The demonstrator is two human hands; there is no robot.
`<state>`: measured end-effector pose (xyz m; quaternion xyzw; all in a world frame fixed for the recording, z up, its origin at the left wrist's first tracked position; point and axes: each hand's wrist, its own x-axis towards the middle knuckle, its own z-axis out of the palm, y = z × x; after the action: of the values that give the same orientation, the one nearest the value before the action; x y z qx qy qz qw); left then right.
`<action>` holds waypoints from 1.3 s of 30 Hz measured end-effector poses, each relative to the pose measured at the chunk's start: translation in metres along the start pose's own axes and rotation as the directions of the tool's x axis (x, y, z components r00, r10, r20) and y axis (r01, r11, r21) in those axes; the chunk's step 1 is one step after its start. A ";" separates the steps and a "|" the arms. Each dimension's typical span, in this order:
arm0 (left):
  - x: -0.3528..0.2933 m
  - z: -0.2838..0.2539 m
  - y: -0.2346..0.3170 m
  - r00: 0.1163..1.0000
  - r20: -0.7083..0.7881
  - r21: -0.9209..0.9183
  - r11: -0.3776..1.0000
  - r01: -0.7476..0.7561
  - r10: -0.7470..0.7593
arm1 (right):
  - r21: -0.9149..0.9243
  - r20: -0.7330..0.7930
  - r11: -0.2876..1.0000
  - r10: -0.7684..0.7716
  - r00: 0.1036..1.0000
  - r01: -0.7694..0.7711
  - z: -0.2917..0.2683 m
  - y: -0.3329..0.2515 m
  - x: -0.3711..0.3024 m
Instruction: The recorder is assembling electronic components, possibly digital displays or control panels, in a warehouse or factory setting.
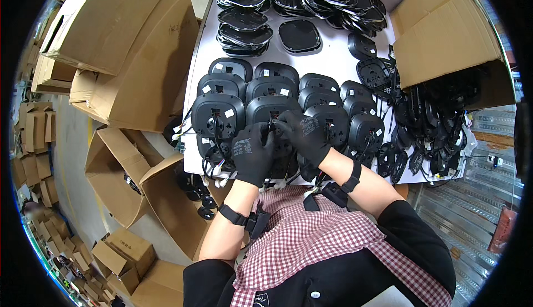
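Observation:
My left hand [252, 154], in a black glove, is closed with its thumb and fingers pinched at the front edge of a rounded-square black plastic housing [266, 106]. My right hand [305, 136], gloved the same way, bends over that housing from the right. Its fingertips meet close to the left hand's, and whatever is pinched there is too small and dark to make out. Similar housings overlap in rows around both hands, among them a housing [211, 112] to the left and another housing [363, 132] to the right. Several carry white labels, cutouts and black cables.
Stacks of glossy black panels [244, 35] stand at the table's far side, near a single panel [300, 36]. On the right, an open cardboard box [449, 40] sits above a heap of black cabled parts [427, 118]. Large cardboard boxes [139, 57] crowd the left side.

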<state>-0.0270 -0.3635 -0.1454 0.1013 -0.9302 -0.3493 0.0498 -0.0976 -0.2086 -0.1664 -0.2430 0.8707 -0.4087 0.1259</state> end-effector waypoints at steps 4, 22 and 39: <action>0.000 -0.001 -0.001 0.996 -0.070 -0.001 0.999 -0.053 0.053 | -0.079 0.023 0.994 -0.079 0.997 0.081 0.005 -0.003 0.004; -0.003 0.009 -0.011 0.989 -0.121 -0.092 0.991 -0.094 0.082 | -0.392 0.233 0.886 -0.165 0.958 0.248 -0.005 -0.008 0.009; -0.050 -0.018 0.073 0.935 -0.316 0.029 0.987 -0.159 0.160 | 0.798 0.554 -0.227 -0.087 0.828 -0.558 -0.045 -0.037 -0.048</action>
<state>0.0136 -0.3099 -0.0847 0.0804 -0.9158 -0.3217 0.2267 -0.0635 -0.1747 -0.1085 0.0421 0.2211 -0.8205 0.5254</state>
